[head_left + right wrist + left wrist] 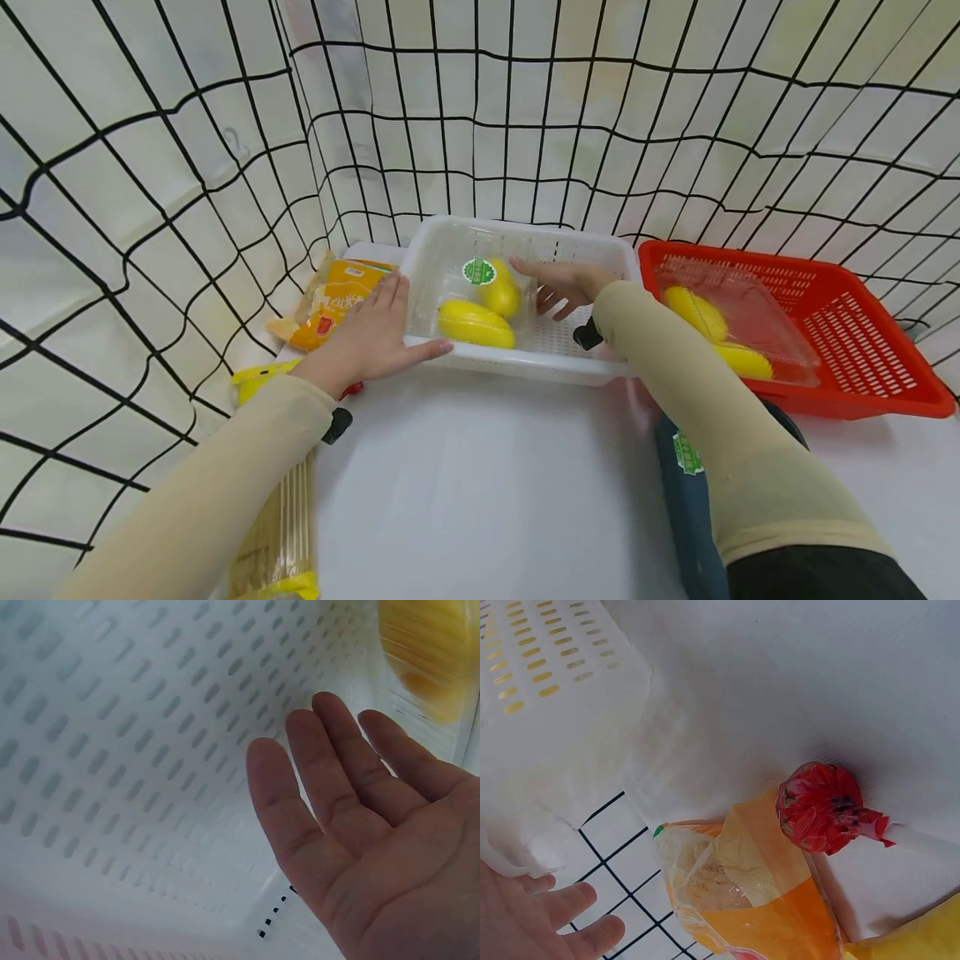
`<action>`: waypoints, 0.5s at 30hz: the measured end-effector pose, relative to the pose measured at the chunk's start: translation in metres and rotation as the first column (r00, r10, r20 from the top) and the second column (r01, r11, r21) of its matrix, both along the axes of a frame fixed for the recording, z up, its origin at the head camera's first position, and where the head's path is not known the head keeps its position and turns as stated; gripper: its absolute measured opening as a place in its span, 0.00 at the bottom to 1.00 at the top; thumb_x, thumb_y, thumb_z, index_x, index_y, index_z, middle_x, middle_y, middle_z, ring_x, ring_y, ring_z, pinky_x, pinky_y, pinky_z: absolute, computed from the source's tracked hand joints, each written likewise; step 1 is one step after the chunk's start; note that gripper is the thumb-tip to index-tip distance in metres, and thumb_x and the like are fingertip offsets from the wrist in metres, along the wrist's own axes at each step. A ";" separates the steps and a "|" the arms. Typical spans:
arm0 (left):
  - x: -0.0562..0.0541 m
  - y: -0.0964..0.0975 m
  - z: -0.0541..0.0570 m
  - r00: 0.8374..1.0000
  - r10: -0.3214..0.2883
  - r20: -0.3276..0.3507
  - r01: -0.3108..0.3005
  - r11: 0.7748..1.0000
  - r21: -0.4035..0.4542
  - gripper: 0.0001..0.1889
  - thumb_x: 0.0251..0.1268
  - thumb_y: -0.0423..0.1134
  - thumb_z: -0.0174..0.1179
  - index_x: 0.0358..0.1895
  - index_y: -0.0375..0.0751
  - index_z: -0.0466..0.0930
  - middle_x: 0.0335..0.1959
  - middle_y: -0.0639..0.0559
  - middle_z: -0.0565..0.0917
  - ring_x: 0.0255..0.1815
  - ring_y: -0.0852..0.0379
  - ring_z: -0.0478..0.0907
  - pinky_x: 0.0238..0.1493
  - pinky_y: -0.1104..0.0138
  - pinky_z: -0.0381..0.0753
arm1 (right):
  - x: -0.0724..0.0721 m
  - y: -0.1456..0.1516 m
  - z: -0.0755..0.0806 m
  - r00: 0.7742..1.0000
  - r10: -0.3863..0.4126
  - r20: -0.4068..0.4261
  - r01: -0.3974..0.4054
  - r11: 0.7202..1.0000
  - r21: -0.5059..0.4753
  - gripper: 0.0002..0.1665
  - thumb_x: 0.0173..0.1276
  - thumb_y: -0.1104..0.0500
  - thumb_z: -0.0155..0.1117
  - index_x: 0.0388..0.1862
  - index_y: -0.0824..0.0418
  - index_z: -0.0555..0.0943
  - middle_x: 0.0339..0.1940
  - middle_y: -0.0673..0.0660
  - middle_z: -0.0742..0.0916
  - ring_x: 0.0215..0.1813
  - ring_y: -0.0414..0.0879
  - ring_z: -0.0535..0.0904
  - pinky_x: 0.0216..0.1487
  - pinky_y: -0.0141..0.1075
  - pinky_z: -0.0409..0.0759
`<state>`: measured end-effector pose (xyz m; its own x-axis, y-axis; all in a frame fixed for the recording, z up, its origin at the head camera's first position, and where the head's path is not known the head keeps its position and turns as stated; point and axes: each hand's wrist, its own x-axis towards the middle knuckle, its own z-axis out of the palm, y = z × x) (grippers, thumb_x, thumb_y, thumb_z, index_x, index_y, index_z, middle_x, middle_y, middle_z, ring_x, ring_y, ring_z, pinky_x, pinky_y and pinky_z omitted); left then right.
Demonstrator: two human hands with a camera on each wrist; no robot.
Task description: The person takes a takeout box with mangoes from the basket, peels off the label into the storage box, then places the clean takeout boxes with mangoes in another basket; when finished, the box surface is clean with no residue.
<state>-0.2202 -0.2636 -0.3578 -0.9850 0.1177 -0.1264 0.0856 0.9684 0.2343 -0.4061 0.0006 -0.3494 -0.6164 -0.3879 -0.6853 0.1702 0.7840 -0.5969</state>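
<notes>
- Black wire mesh panels (480, 125): upright behind and to the left of the white rectangular perforated plastic basket (517, 362), the reference for all positions below.
- White smooth tabletop (480, 483): under the white basket, extending in front of it.
- Red rectangular perforated plastic basket (862, 402): just beside the white basket, right side; it contains a clear plastic pack (787, 312) with yellow oblong contents.
- Dark blue long object (684, 517): in front of the white basket, toward the right; partly hidden by the right forearm, type cannot be determined.
- Clear-and-yellow long packet of thin straw-coloured sticks (281, 525): in front of the white basket, toward the left.
- Orange-and-clear plastic bag (348, 287): left of the white basket.
- Left hand (371, 333): at the white basket's left front corner; fingers straight, thumb spread along the front rim, nothing gripped.
- Right hand (566, 285): within the white basket's right half; fingers extended with a slight bend, palm bare, nothing gripped.
- Two yellow oval items (476, 324): inside the white basket, left half, apart from the right hand.
- Red wrapped ball on a white stick (821, 808): near the white basket's left front corner.
- Green-and-white round label (479, 271): inside the white basket, at the rear yellow item.
</notes>
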 end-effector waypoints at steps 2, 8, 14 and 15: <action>-0.001 0.001 0.002 1.000 -0.004 -0.003 0.004 1.000 -0.012 0.66 0.62 0.81 0.43 0.81 0.26 0.31 0.84 0.31 0.35 0.85 0.32 0.38 0.79 0.36 0.49 | 0.001 0.003 0.001 1.000 -0.005 0.003 0.005 1.000 -0.024 0.56 0.71 0.21 0.40 0.84 0.56 0.49 0.77 0.67 0.68 0.76 0.60 0.68 0.76 0.56 0.70; -0.001 0.004 0.003 1.000 -0.008 0.011 0.008 1.000 -0.009 0.66 0.62 0.81 0.44 0.81 0.26 0.31 0.84 0.31 0.35 0.85 0.33 0.38 0.79 0.36 0.49 | 0.004 0.004 0.004 0.999 -0.018 0.049 0.023 0.994 -0.104 0.56 0.72 0.21 0.39 0.86 0.52 0.42 0.83 0.67 0.60 0.79 0.63 0.64 0.76 0.59 0.68; 0.000 0.003 0.004 1.000 -0.008 0.012 0.008 0.999 -0.031 0.66 0.62 0.81 0.43 0.81 0.26 0.32 0.84 0.31 0.36 0.85 0.33 0.38 0.79 0.36 0.48 | 0.011 0.003 0.015 0.997 -0.010 0.079 0.026 0.977 -0.211 0.55 0.72 0.21 0.35 0.86 0.48 0.36 0.85 0.68 0.55 0.81 0.66 0.60 0.76 0.61 0.66; 0.000 0.003 0.005 1.000 -0.008 0.013 0.008 0.999 -0.033 0.66 0.62 0.82 0.43 0.81 0.26 0.32 0.84 0.31 0.35 0.85 0.33 0.38 0.79 0.35 0.48 | 0.013 0.003 0.018 0.996 -0.021 0.088 0.041 0.971 -0.234 0.55 0.72 0.21 0.36 0.86 0.47 0.36 0.85 0.69 0.54 0.81 0.67 0.60 0.76 0.61 0.66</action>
